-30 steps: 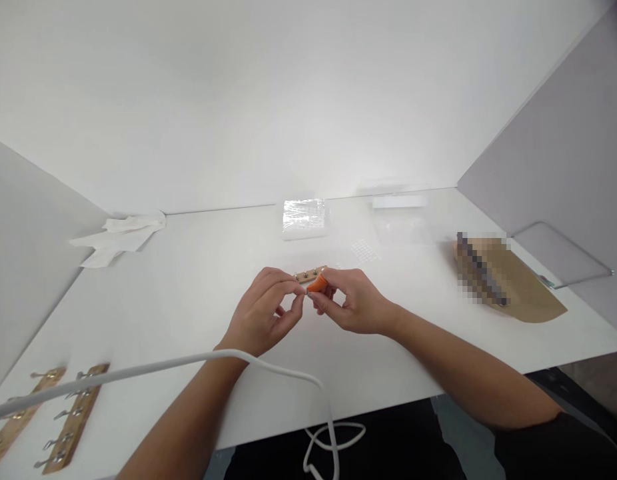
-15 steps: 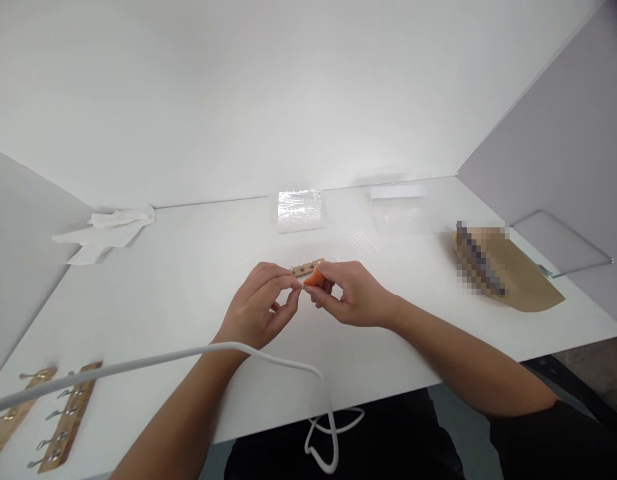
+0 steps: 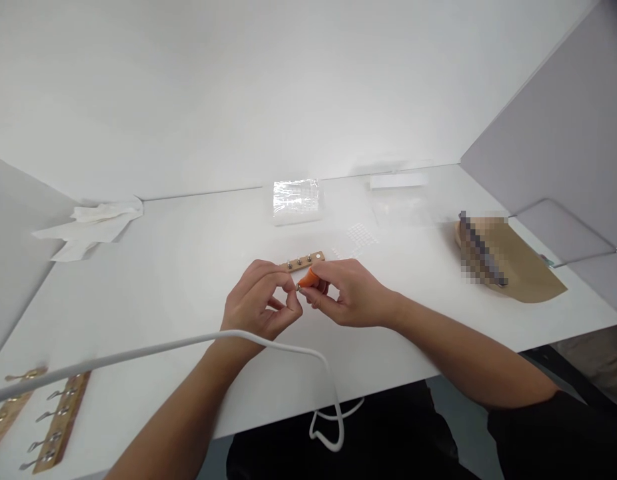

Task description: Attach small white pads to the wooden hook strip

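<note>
In the middle of the head view, my right hand [image 3: 353, 293] pinches a small orange tapered piece [image 3: 309, 277], its narrow end pointing left. A tiny metallic bit [image 3: 298, 287] shows at that narrow end. My left hand [image 3: 261, 299] meets it there, thumb and forefinger pressed together; what they hold, if anything, is too small to name. Just beyond my fingers lies a wooden strip with metal hooks [image 3: 303, 261], its left end partly hidden by my left hand. A white dot sits at its right end.
More wooden hook strips [image 3: 63, 421] lie at the lower left. A white cable [image 3: 188, 341] crosses in front of my left forearm. Behind are a clear plastic pack [image 3: 296, 200] and a sheet of small white dots [image 3: 362, 235]. Brown paper [image 3: 526, 267] lies right, white tissue [image 3: 96, 223] left.
Both hands have shifted slightly left with the orange piece. More of the hook strip now shows behind them, including its right end. The view has tilted a little.
</note>
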Action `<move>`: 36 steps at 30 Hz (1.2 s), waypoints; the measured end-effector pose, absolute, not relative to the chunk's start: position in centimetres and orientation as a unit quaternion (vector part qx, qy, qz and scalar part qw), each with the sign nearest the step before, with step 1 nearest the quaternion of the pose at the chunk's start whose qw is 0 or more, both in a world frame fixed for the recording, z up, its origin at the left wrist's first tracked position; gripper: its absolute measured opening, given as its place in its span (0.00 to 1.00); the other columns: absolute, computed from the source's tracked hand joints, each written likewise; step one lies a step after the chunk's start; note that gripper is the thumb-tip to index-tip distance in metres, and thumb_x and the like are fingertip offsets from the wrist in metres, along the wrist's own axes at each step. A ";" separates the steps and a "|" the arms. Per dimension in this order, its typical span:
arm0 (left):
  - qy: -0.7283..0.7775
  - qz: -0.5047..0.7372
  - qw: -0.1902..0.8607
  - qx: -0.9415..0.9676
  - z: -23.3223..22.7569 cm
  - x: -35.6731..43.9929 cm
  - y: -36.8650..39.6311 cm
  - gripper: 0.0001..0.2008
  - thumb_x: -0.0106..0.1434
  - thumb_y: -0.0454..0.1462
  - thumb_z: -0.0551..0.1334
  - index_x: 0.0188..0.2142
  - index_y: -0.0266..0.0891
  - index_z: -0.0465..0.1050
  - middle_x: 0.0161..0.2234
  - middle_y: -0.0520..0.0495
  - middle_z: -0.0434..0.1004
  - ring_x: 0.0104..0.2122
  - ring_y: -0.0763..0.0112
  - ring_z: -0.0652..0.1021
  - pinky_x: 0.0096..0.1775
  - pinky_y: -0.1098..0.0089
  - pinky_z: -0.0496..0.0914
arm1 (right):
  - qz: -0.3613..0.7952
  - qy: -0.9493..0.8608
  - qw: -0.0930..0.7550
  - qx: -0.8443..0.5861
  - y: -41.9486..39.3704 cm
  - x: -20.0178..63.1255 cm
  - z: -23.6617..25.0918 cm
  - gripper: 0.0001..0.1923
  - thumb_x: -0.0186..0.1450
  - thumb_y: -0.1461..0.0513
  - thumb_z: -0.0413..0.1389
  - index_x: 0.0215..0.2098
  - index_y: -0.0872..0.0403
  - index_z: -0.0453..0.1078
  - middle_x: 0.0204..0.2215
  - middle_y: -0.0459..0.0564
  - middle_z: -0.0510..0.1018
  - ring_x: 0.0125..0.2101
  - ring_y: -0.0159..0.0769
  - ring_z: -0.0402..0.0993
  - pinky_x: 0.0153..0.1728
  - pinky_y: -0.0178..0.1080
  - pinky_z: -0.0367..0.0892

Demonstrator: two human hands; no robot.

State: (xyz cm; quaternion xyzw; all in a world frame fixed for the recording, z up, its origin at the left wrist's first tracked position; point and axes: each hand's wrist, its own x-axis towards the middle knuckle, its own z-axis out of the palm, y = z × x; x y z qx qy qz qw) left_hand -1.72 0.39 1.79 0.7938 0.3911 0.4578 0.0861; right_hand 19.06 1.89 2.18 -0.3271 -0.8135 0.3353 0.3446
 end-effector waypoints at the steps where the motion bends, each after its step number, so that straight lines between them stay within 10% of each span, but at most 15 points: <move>1: 0.395 0.458 0.090 0.791 1.8 -1.6 0.3 0.10 0.57 0.24 0.63 0.33 0.40 0.72 0.30 0.51 0.75 0.34 0.71 0.75 0.20 0.81 0.73 | 0.344 -0.811 0.344 -0.325 1.9 19.1 2.2 0.03 0.72 0.63 0.56 0.38 0.52 0.69 0.26 0.42 0.78 0.26 0.30 0.74 0.30 0.35 0.70; 19: 0.455 0.434 0.385 0.675 2.6 -2.1 -0.4 0.04 0.61 0.30 0.64 0.33 0.40 0.74 0.35 0.49 0.76 0.26 0.75 0.76 0.19 0.76 0.76 | 0.496 -0.740 0.358 -0.281 2.3 19.3 2.0 0.07 0.74 0.58 0.59 0.41 0.53 0.73 0.30 0.44 0.79 0.29 0.32 0.81 0.33 0.36 0.77; 36: 0.417 0.481 0.410 0.653 3.2 -1.9 -0.3 0.03 0.65 0.37 0.71 0.38 0.41 0.84 0.36 0.45 0.82 0.33 0.67 0.81 0.18 0.75 0.79 | 0.311 -0.821 0.403 -0.259 2.5 19.8 2.4 0.03 0.74 0.63 0.57 0.40 0.52 0.70 0.29 0.43 0.81 0.28 0.30 0.77 0.35 0.36 0.73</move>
